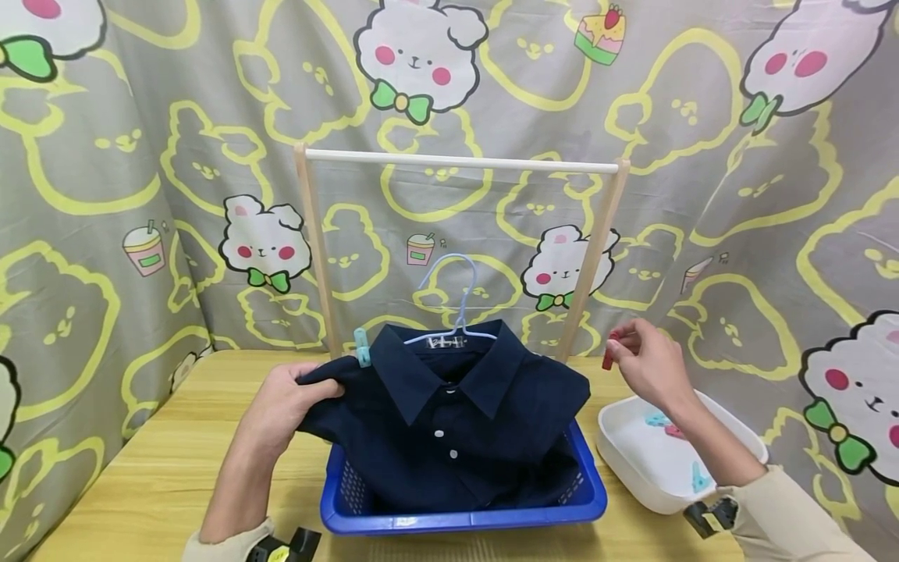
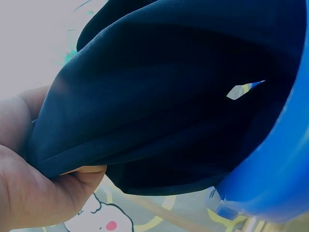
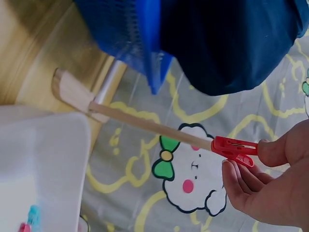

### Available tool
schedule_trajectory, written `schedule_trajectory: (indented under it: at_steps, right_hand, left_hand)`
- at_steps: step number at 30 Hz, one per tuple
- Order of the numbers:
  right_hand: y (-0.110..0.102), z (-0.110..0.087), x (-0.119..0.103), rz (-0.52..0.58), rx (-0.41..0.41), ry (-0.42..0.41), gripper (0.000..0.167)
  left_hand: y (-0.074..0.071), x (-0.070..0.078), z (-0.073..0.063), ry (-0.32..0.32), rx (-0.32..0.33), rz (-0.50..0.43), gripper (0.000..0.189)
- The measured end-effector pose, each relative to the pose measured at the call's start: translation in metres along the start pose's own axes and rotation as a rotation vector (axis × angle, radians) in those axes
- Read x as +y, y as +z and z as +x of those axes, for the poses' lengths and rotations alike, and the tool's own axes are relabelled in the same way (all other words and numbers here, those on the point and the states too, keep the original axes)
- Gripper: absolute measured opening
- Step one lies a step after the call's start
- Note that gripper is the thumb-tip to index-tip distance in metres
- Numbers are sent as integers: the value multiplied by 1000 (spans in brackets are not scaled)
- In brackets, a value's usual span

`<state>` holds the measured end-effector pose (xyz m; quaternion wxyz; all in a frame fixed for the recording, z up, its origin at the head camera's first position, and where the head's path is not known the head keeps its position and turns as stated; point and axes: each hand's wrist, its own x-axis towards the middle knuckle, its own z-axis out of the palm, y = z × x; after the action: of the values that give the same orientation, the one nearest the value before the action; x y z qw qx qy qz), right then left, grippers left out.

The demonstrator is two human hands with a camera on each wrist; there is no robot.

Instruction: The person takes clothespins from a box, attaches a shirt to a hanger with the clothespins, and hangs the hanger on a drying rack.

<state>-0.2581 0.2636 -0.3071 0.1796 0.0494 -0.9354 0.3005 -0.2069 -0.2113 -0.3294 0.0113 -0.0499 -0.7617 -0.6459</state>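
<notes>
A dark navy collared shirt with white buttons lies over a blue basket, a light blue wire hanger inside its collar. My left hand pinches the shirt's shoulder or sleeve on the left, thumb on top; in the left wrist view the cloth drapes from my fingers. A teal clothespin is clipped on that shoulder close to the collar. Off to the right of the shirt, my right hand holds up a red clothespin between thumb and fingers, apart from the cloth.
A white bin with several teal and red clothespins stands right of the basket, under my right forearm. Behind the basket rises a wooden rack with a white rod. A patterned curtain surrounds the wooden table.
</notes>
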Motion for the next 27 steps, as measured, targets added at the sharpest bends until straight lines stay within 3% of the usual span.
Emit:
schedule_trajectory:
  at_steps: [13, 27]
  right_hand:
    - [-2, -2, -26, 89, 14, 23, 33]
    - [-2, -5, -65, 201, 63, -70, 24]
  left_hand:
    - [1, 1, 0, -12, 7, 4, 6]
    - [2, 0, 0, 5, 16, -3, 6]
